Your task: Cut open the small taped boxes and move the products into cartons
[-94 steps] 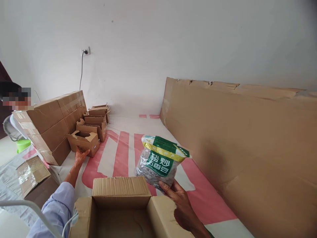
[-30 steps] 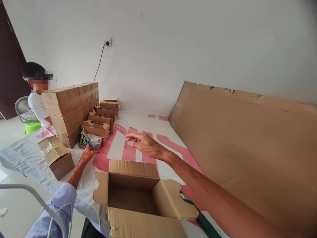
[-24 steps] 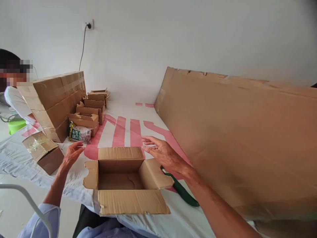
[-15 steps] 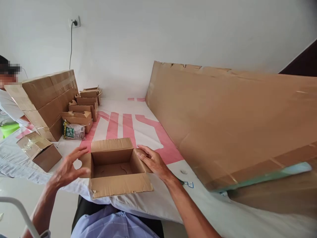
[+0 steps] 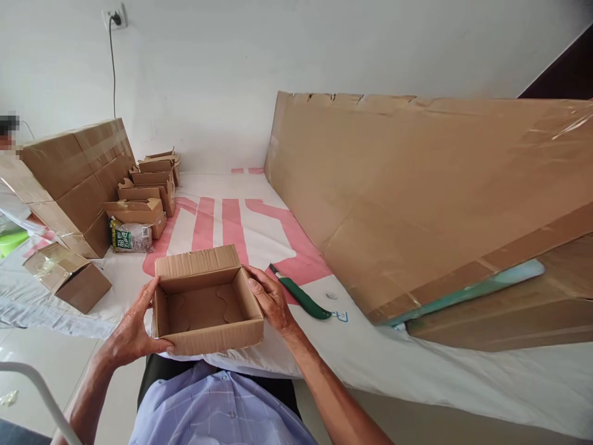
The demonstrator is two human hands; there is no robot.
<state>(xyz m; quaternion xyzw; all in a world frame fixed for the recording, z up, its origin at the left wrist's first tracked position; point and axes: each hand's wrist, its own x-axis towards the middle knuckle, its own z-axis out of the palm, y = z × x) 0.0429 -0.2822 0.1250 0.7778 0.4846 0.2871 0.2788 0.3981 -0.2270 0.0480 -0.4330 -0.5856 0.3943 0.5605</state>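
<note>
Your L hand (image 5: 132, 330), spread wide a sec ago, now joins R hand (image 5: 271, 300) clasping open brown cardboard box (image 5: 213, 339), lower ctr, so it's steadied; clear green-printed plastic bag (image 5: 132, 237) sits mid-left, untouched.

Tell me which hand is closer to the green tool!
Right. The right hand is just left of the green tool; the left hand is farther away, across the open box.

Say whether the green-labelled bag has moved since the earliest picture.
Yes: the bag moved left, toward the stacked cartons, and now rests on the cloth.
</note>
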